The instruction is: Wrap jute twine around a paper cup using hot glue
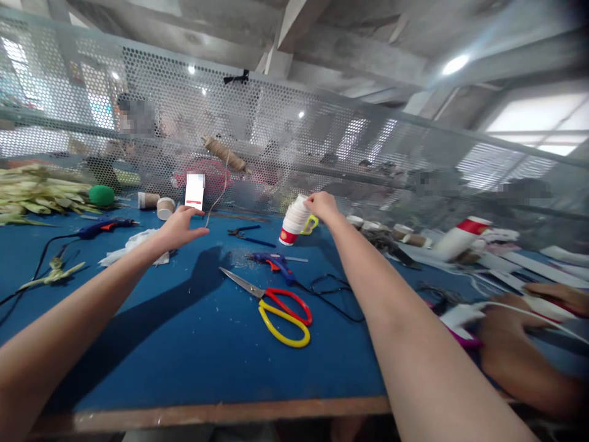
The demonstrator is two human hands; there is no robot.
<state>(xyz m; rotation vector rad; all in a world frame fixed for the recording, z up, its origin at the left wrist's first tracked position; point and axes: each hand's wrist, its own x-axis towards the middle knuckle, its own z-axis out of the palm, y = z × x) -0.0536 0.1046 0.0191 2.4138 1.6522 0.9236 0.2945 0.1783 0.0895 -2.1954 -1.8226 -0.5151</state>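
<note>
Head view: far on the blue table [207, 374], the right hand [323, 206] pinches the top of a leaning stack of white cups [293, 221], seemingly to steady it, while the left hand [181, 226] spreads, fingers apart, before a phone [195, 190] propped apparently for viewing.

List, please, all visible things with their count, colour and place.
Table: one, blue, foreground
Mesh panel: one, grey, behind table
Scissors: one, red-yellow handles, table centre
Glue guns: two, blue, centre and left
Pliers: one, blue-handled, behind scissors
Phone: one, white screen, before mesh panel
Twine spool: one, tan, at mesh panel
Rolls: two, brown and white, left of phone
Ball: one, green, left
Husks: pile, pale green, far left
Crumpled heap: one, white, before rolls
Cup stack: one, white-red, right of pliers
Handle: one, yellow, beside cup stack
Clutter: uncounted, mixed, blurred, right
Co-worker's arm: at least one, right
Left hand: one, bare, by phone
Right hand: one, bare, at cup stack
</note>
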